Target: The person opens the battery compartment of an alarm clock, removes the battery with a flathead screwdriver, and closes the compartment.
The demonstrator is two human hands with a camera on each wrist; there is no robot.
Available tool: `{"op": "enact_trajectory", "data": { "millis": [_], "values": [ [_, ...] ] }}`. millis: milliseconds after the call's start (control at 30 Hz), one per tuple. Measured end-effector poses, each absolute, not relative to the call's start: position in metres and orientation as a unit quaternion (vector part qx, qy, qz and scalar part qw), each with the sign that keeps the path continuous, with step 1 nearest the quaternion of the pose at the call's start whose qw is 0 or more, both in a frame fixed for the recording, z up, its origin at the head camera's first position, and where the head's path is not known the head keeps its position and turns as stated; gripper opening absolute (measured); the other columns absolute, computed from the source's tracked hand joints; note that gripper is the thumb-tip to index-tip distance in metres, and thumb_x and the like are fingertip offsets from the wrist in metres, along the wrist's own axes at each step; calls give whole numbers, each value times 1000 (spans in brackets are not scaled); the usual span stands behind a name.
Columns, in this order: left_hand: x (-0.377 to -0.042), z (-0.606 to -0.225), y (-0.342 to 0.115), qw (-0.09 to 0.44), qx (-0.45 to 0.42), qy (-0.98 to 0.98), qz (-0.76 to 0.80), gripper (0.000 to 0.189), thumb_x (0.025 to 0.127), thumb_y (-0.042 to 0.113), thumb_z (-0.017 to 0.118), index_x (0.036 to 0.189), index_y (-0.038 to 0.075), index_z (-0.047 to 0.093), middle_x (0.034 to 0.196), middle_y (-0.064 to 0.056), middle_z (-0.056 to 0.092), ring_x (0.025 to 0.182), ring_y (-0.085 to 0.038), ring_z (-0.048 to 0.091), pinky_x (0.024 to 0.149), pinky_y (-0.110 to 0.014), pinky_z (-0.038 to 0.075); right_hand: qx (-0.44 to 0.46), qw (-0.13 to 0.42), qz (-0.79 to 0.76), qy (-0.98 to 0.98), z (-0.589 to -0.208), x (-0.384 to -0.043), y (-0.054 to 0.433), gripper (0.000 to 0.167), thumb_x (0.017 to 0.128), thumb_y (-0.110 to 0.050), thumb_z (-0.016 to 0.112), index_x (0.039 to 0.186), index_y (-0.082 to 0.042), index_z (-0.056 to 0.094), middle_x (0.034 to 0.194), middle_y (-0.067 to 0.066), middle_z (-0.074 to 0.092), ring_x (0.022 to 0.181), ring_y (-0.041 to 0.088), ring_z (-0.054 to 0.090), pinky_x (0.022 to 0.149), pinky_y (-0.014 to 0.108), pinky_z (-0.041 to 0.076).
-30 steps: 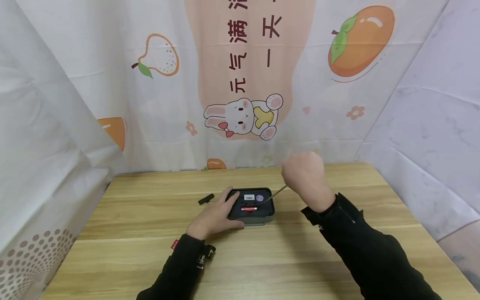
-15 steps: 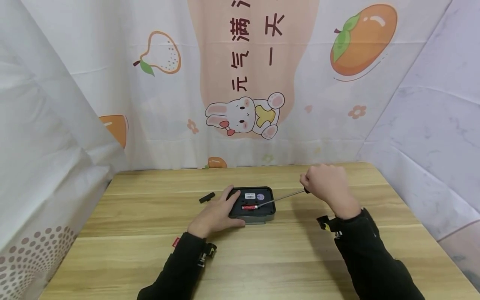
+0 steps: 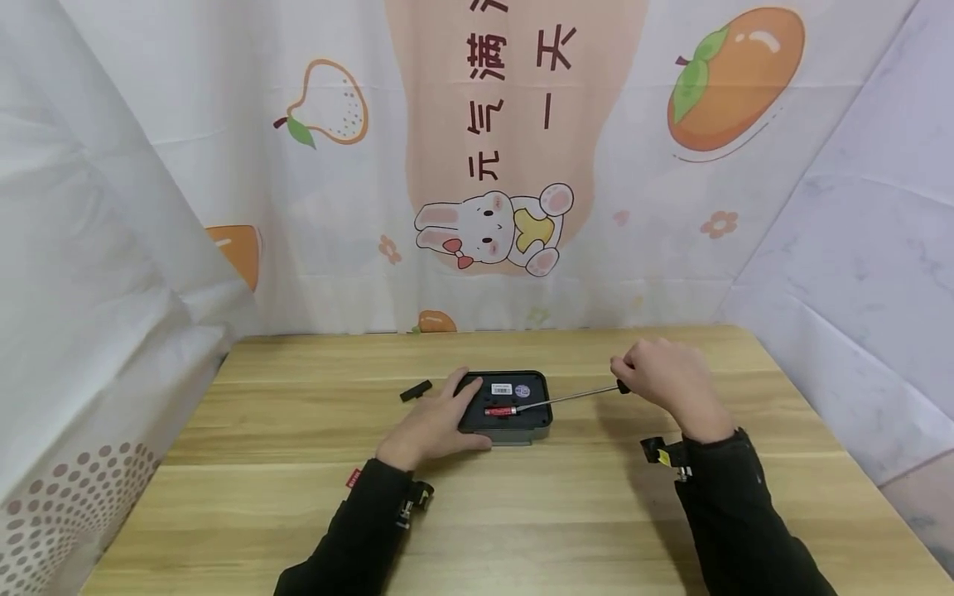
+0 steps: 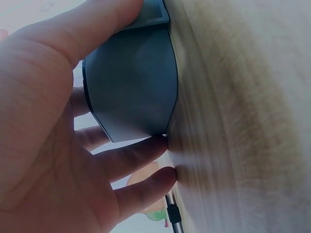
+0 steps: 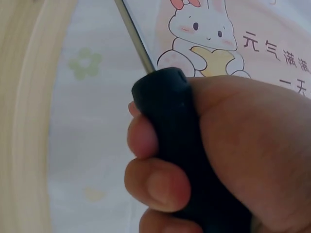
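Note:
A dark grey boxy device (image 3: 514,430) lies with its labelled back up on the table. A red battery (image 3: 500,411) sits in the slot of that back. My left hand (image 3: 428,430) grips the device by its left end, thumb along the near side and fingers round the far side; the left wrist view shows the device's smooth grey end (image 4: 131,82) within the hand. In my right hand (image 3: 667,377) is a screwdriver (image 3: 577,396), its black handle (image 5: 170,111) wrapped by the fingers. The shaft slants low leftward, with its tip at the battery's right end.
A small black strip-like cover (image 3: 416,391) lies left of the device, beyond the left hand. A printed curtain (image 3: 335,248) hangs behind the wooden table (image 3: 522,530). A red tag (image 3: 354,478) shows beside the left sleeve.
My right hand has moved right and lower, so the screwdriver now lies at a flatter angle, its tip still by the battery's right end. The left hand keeps its hold on the device.

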State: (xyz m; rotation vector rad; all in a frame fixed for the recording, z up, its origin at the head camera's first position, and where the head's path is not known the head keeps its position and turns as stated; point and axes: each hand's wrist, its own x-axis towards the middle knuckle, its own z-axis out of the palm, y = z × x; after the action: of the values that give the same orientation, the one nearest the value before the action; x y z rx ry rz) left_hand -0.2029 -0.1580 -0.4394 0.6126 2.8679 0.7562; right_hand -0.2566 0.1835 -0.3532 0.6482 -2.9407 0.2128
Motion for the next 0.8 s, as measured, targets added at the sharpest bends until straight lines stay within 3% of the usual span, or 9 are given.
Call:
{"op": "enact_trajectory", "data": {
  "millis": [500,800],
  "values": [
    [-204,-442,-161,58,205,943,255,95,87,50,78,161,13,31,166,-17,16,134,-40,48,103,-50,45,208,15,101,-973,-360,-259,189,56,104,-29,52,49,-23,45,50,-6,30,47,13,26,50,30,18],
    [-205,-440,-160,63,202,945,251,96,87,52,77,161,15,29,167,-16,15,134,-40,49,101,-50,46,203,-8,107,-973,-362,-261,193,57,105,-32,51,49,-23,41,49,-7,29,46,12,25,49,29,19]
  ]
}}
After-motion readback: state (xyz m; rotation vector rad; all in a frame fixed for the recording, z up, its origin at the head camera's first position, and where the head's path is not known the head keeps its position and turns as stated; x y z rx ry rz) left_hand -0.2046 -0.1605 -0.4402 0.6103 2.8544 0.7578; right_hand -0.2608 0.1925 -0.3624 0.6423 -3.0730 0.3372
